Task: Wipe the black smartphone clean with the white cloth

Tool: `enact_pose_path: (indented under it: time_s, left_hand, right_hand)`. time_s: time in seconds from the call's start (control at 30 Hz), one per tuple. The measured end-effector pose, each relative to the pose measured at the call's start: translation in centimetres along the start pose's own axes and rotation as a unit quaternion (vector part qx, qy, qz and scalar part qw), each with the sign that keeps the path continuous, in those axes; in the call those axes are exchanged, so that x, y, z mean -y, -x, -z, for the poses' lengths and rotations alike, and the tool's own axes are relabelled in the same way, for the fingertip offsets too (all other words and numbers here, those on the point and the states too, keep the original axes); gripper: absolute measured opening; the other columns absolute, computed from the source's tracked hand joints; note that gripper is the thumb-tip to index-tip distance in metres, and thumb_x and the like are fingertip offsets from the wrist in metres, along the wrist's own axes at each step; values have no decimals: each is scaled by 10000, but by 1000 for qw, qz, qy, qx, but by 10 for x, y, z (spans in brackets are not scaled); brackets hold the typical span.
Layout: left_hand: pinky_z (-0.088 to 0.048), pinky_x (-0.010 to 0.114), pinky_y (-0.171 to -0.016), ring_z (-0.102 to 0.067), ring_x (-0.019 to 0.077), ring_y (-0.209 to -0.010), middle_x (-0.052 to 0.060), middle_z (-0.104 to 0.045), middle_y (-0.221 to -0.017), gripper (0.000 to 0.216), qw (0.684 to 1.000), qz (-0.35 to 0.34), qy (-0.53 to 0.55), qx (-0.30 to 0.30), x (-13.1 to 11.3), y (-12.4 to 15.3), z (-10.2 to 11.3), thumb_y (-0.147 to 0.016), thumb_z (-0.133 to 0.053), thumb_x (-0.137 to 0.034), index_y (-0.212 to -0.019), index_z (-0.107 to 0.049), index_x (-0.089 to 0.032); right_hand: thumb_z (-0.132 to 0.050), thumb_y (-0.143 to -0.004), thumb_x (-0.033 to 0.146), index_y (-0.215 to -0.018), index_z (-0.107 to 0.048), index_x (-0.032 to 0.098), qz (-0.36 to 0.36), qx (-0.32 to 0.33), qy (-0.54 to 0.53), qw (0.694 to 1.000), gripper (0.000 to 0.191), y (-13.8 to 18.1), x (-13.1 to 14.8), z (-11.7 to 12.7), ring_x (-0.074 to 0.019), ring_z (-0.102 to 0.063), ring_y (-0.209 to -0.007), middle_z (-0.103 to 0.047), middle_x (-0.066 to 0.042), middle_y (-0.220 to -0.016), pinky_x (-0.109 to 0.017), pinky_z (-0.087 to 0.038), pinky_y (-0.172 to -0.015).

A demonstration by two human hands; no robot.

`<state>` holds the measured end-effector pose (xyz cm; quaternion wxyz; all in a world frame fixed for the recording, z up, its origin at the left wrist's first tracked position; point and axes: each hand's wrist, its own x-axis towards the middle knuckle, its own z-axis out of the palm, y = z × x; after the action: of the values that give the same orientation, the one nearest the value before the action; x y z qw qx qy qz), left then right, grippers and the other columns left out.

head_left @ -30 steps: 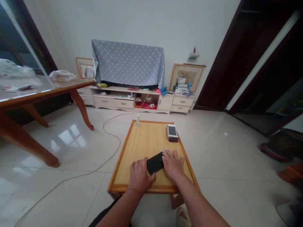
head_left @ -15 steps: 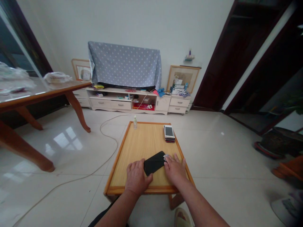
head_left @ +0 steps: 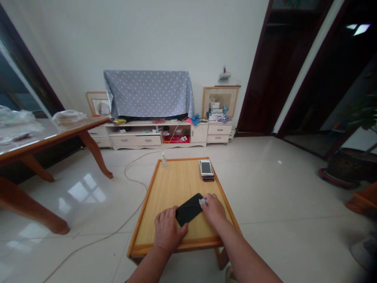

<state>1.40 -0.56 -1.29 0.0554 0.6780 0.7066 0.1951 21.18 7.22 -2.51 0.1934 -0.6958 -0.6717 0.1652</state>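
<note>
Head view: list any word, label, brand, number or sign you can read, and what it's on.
None can be read anywhere.
Black phone: no legible text.
Crumpled white wad: no legible text.
Stack of phones: any marks too small to read.
Clear bottle: any label too small to read.
Boxes on the cabinet: any print too small and blurred.
</note>
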Motion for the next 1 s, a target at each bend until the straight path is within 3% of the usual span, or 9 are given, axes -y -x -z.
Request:
enact_pose_path:
  time_s: [0.1, 0.47, 0.77, 0.9, 1.0]
  left_hand:
    - [-264, 428, -1081, -514, 290, -1210, 95, -632, -1244, 590, 1000, 0, -5, 2, 1, -1, -1, -716, -680, -393, -1263, -547, -218]
    - [-357, 471, -1002, -534, 329, -1167, 117, -612, -1227, 709, 995, -1, -64, 78, 1, -29, -4, -625, -715, -397, -1288, -517, -240]
    - [-431, 477, -918, -561, 353, -1142, 121, -614, -1179, 616, 978, 12, -112, 174, -14, -49, 17, -493, -804, -498, -1003, -593, -226]
    - [-434, 468, -911, -558, 361, -1154, 129, -610, -1195, 672, 976, 15, -123, 180, -22, -52, 21, -437, -841, -491, -992, -579, -218]
    - [-418, 457, -922, -554, 344, -1162, 114, -604, -1215, 654, 980, -1, -125, 154, -25, -49, 21, -493, -826, -460, -1040, -549, -231]
  right_hand:
    - [-571, -870, 250, -1119, -645, 195, -9, 10, -23, 1000, 266, -7, -4, -3, -189, -608, -965, -626, -80, -1098, -255, -372, -757]
    - [-586, -856, 287, -961, -669, 174, -14, 18, -53, 998, 175, -13, -13, -9, -181, -617, -906, -635, -84, -1014, -243, -370, -726]
    - [-586, -834, 243, -961, -663, 175, -16, 5, -68, 998, 163, -9, -14, -8, -189, -618, -927, -640, -88, -1020, -247, -365, -735]
    - [-593, -832, 254, -938, -670, 171, -22, 1, -82, 996, 155, -10, -15, -6, -191, -618, -918, -648, -96, -1021, -250, -369, -731]
    - [-582, -841, 263, -895, -675, 169, -25, -6, -106, 994, 143, -10, -18, -4, -191, -616, -895, -660, -100, -992, -253, -370, -721]
